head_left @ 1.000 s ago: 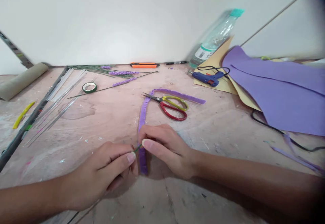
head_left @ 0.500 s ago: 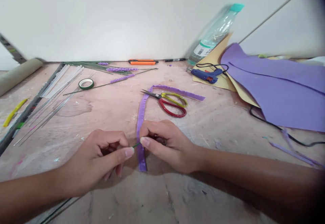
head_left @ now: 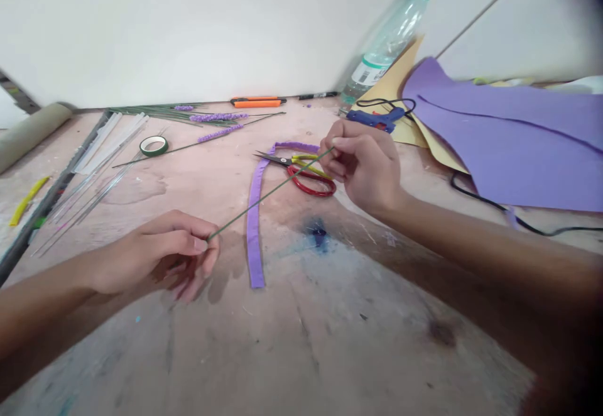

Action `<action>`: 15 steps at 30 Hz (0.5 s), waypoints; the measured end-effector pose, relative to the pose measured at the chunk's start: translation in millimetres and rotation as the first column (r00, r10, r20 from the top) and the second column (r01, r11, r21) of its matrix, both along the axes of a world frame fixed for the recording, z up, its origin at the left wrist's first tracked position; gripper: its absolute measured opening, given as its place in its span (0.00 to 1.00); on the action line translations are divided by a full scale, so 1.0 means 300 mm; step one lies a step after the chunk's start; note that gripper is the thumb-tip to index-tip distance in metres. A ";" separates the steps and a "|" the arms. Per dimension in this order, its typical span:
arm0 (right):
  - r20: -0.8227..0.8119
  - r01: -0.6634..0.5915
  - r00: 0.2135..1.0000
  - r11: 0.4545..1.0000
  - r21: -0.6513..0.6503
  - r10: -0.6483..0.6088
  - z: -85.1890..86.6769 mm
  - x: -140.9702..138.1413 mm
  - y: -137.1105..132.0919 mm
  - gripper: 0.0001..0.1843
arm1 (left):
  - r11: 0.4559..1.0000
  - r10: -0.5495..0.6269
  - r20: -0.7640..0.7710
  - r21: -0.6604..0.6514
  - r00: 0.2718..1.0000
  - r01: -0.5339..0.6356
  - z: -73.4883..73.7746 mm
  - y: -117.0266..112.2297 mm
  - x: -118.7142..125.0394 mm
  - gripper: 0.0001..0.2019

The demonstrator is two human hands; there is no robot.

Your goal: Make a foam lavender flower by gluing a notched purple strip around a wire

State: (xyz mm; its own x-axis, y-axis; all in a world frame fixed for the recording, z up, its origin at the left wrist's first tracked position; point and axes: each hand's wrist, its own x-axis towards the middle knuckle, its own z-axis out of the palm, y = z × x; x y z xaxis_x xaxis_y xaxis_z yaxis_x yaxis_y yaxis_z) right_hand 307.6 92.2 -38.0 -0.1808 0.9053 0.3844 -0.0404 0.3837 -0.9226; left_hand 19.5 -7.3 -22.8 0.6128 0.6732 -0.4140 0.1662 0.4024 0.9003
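A thin green wire stem (head_left: 268,194) stretches slantwise between my two hands above the table. Its lower end is pinched between thumb and fingers of my left hand (head_left: 174,249). My right hand (head_left: 365,164) grips the upper end, higher and farther away, in front of a glue gun. Under the stem lies a purple fringed strip (head_left: 254,227), bent at its far end and partly covered by scissors (head_left: 312,183) with one red and one yellow handle. My right hand hides the strip's far tip.
Behind are green tape (head_left: 154,146), clear glue sticks (head_left: 110,142), purple-flowered stems (head_left: 219,117) and an orange cutter (head_left: 257,102). On the right are a blue glue gun (head_left: 377,119), a leaning bottle (head_left: 391,45), purple sheets (head_left: 509,133) and a black cord (head_left: 532,225).
My hands have drawn apart: the right moved up and to the right, the left slightly left. A long stretch of green stem now shows between them. The view has shifted a little.
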 end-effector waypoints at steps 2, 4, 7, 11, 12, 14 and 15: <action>-0.001 0.025 1.000 1.000 -0.014 -0.025 -0.006 0.037 0.017 0.12 | 0.999 -0.052 -0.031 0.000 0.998 0.052 0.012 0.001 -0.011 0.13; 0.010 0.038 0.999 0.999 -0.034 -0.038 -0.018 0.064 0.020 0.12 | 0.998 -0.066 -0.038 0.006 0.997 0.066 0.017 0.005 -0.021 0.13; 0.026 0.045 0.999 0.997 -0.067 -0.043 -0.039 0.087 0.015 0.13 | 0.997 -0.076 -0.034 -0.023 0.997 0.075 0.013 0.019 -0.044 0.14; 0.053 0.034 0.998 0.991 -0.126 -0.028 -0.057 0.093 0.012 0.13 | 0.997 -0.050 -0.028 -0.056 0.998 0.048 0.002 0.039 -0.080 0.13; 0.058 0.034 0.998 0.991 -0.133 -0.026 -0.059 0.093 0.013 0.13 | 0.998 -0.039 -0.024 -0.056 0.999 0.037 0.000 0.041 -0.086 0.13; 0.064 0.037 0.998 0.990 -0.138 -0.028 -0.059 0.094 0.014 0.13 | 0.998 -0.039 -0.012 -0.055 0.999 0.039 -0.002 0.044 -0.094 0.14; 0.068 0.039 0.997 0.990 -0.139 -0.030 -0.058 0.094 0.013 0.13 | 0.998 -0.042 -0.007 -0.051 0.999 0.041 -0.002 0.045 -0.096 0.15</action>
State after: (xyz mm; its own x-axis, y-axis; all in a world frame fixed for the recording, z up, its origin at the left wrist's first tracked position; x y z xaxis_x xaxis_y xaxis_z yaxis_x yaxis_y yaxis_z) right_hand 335.9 96.1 -55.5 -0.1693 0.9554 0.2421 0.0332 0.2510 -0.9674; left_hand -9.4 6.3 -23.5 0.6364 0.6249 -0.4522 0.1908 0.4406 0.8772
